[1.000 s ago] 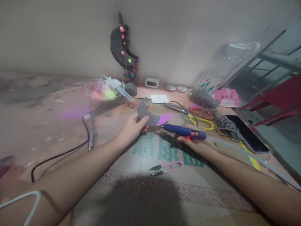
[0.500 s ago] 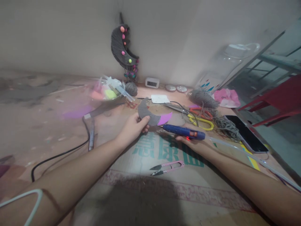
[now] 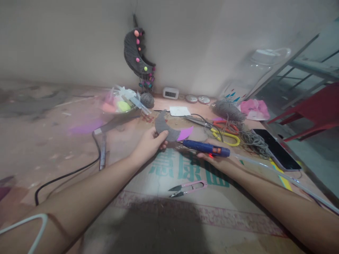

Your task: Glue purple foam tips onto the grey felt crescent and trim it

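Note:
My left hand (image 3: 150,144) pinches a crescent-shaped piece (image 3: 169,130). Most of the crescent is wrapped in grey yarn, and its right tip is bare purple. In my right hand (image 3: 212,157) lies a blue hot glue gun (image 3: 205,148) with a red light glowing on it. Its nozzle points left at the crescent's lower edge, beside the purple tip. A clear glue stick (image 3: 265,165) trails out of the gun's back toward the right.
Pink thread snips (image 3: 189,187) lie on the cardboard (image 3: 159,211) near me. Yellow and orange scissors (image 3: 225,132), grey yarn (image 3: 230,111), a black phone (image 3: 278,148), a bowl of pom-poms (image 3: 120,106), a black cable (image 3: 74,171) and a finished crescent decoration (image 3: 137,53) against the wall surround the work.
The glue gun has slid a little to the left, bringing its nozzle closer under the crescent. My left hand holds the crescent nearly still.

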### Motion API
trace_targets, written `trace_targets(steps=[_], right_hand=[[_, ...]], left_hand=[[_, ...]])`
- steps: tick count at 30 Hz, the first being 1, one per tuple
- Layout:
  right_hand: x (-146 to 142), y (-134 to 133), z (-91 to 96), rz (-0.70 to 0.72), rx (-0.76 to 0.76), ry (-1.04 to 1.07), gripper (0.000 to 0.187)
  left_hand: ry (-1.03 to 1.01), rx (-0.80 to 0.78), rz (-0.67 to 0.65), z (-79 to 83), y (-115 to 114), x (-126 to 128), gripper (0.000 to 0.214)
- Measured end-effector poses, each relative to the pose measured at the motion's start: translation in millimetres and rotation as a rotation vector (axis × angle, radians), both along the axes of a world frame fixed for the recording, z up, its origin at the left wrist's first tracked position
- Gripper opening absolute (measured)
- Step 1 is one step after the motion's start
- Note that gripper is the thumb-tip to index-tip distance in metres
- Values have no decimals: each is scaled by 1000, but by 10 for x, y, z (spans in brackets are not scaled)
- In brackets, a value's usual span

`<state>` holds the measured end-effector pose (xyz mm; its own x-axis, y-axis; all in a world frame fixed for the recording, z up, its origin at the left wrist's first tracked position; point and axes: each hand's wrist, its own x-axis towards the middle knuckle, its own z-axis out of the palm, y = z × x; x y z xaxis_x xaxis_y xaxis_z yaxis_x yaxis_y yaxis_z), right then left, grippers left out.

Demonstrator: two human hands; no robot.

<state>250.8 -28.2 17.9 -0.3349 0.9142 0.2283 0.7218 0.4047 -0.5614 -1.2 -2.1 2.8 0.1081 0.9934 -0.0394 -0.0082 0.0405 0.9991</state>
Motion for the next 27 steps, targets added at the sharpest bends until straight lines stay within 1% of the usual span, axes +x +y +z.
trace_targets(steps=[3,7,13,17,22,25,27], right_hand=[[-8,-2,5,-17,-3,-6,41],[-12,-12,29,-60,-44,-4,39],[21,-12,48,-59,-110,-2,36],[42,10,22,-67,-117,12,34],[76,39,-48,-90,-74,47,36],[94,46,-78,-94,-94,62,36],[92,45,-73,-65,-121,84,35]], left_hand=[[1,-1,-2,-6,2,-2,19],[-10,-2,2,11,-3,-3,20],[-19,-8,8,44,-23,6,21],[-19,-6,9,51,-25,6,22],[-15,-11,5,71,-33,7,20],[-6,-6,3,68,-38,9,21],[-4,-2,-3,56,-36,9,22]])
